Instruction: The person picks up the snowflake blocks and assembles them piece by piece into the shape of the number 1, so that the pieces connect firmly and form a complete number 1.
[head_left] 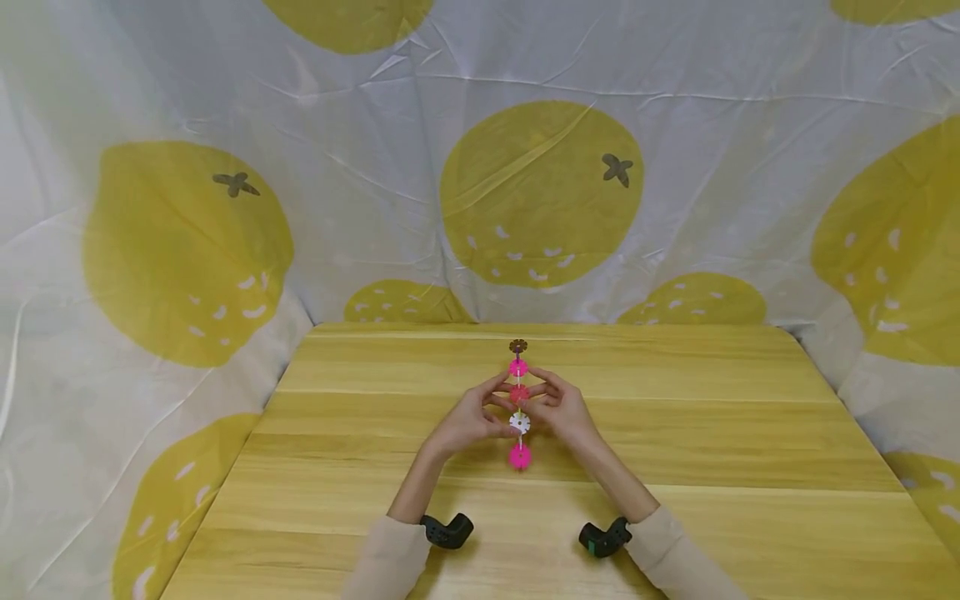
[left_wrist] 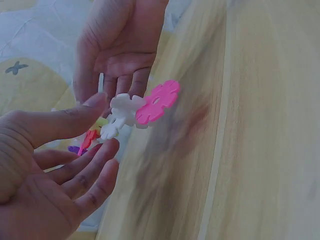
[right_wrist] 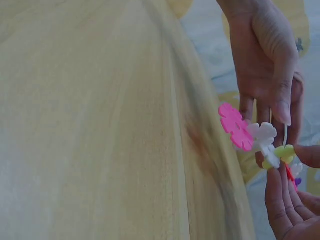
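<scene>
A chain of flower-shaped interlocking plastic discs [head_left: 520, 423] is held upright between the two hands in the head view. From the top, brown, pink, red, white and pink discs face the camera, with others edge-on between them. The left hand [head_left: 474, 417] grips the chain from the left, its thumb by the white disc [left_wrist: 126, 107]. From the other side the right hand [head_left: 561, 408] pinches it around the yellow disc [right_wrist: 284, 153]. At the near end the pink disc [left_wrist: 159, 102] sticks out free of the fingers. Fingers partly hide the middle discs.
Beneath the hands is a light wooden table [head_left: 675, 450]. A white cloth with yellow lemon prints [head_left: 540, 192] hangs behind it and at the sides. Black wrist devices [head_left: 447, 531] sit at both wrists, next to beige sleeves [head_left: 390, 557].
</scene>
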